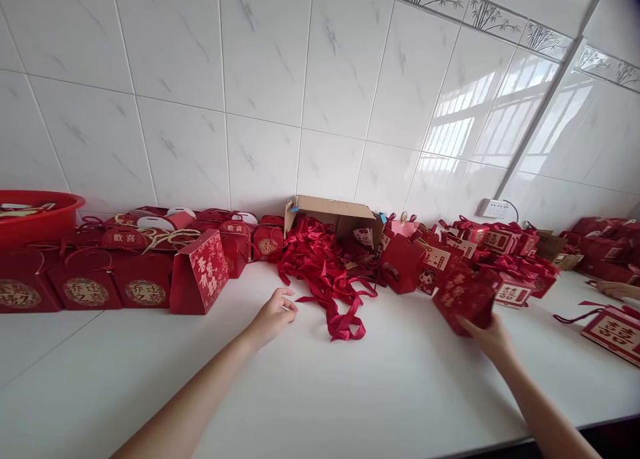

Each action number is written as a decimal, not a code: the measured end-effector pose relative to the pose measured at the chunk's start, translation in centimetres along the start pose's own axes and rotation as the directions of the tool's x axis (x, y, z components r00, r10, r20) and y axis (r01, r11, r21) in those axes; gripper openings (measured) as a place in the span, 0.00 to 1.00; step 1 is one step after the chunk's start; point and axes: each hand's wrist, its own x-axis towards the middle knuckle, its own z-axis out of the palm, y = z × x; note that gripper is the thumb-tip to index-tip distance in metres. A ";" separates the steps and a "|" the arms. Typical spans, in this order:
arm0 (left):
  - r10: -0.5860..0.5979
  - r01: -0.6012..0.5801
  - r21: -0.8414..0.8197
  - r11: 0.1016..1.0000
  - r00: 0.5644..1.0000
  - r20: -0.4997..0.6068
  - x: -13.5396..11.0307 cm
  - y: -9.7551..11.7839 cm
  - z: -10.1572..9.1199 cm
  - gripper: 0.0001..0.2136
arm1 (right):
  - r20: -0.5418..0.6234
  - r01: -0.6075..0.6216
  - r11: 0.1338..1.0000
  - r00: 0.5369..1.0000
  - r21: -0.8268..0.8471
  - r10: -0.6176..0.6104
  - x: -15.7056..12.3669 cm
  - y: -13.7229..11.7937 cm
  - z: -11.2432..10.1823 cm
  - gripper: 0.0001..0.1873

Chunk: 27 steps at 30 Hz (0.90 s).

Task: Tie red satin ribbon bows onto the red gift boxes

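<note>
My right hand [487, 336] grips a red gift box [463, 299] with pale printed characters, tilted near the boxes on the right. My left hand [277, 316] is over the white table, fingers loosely curled and apart, with nothing in it. Just beyond it, a heap of red ribbon [320, 259] spills from a cardboard box [340, 209] lying on its side. One long ribbon end trails across the table in front. To the left of my left hand stands a wedge-shaped red gift box [200, 272] with pale lettering and flowers.
Rows of red gift boxes [87, 279] line the left, beside a red plastic basin [37, 212]. Several more red boxes [500, 239] crowd the right. Another person's hand [619, 290] is at the far right by a flat red box [615, 331]. A socket [494, 208] sits by the tiled wall.
</note>
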 end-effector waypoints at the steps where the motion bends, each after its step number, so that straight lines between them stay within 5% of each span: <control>1: -0.003 0.003 0.001 1.000 1.000 0.000 0.0 0.0 0.0 0.21 | -0.084 -0.068 0.997 0.994 -0.026 0.066 0.9 0.4 -0.5 0.48; 3: -0.007 0.007 0.002 1.000 1.000 0.000 0.0 0.0 0.0 0.21 | -0.257 -0.149 0.986 0.959 -0.081 0.124 2.1 0.3 -0.7 0.57; 5: -0.008 0.008 0.001 1.000 1.000 0.003 0.1 -0.1 0.0 0.20 | -0.328 -0.026 0.992 0.944 -0.122 -0.016 2.6 -0.9 0.2 0.56; 8: -0.008 0.008 0.000 1.000 1.000 0.005 0.2 -0.3 0.1 0.20 | -0.163 0.259 0.966 0.952 -0.016 -0.258 2.2 -4.3 3.3 0.50; 10: -0.009 0.009 0.003 1.000 1.000 0.002 0.2 -0.3 0.1 0.20 | 0.043 0.212 0.974 0.976 0.078 -0.215 1.9 -6.7 5.9 0.49; 13: -0.011 0.011 0.006 1.000 1.000 -0.002 0.1 -0.2 -0.1 0.20 | 0.118 0.128 0.988 0.983 0.092 -0.138 2.0 -9.1 9.4 0.43; 16: -0.015 0.015 0.009 1.000 1.000 0.003 0.1 -0.1 -0.2 0.20 | 0.135 0.012 0.996 0.991 0.092 -0.024 2.6 -9.6 11.3 0.23; 19: -0.017 0.017 0.011 1.000 1.000 0.006 0.1 -0.1 -0.2 0.20 | 0.112 -0.063 0.993 0.992 0.101 0.052 3.2 -8.9 11.7 0.16; 27: -0.022 0.022 0.002 1.000 1.000 0.011 0.5 -0.2 -0.2 0.21 | -0.084 -0.196 0.979 0.976 0.058 0.200 6.5 -5.4 9.3 0.21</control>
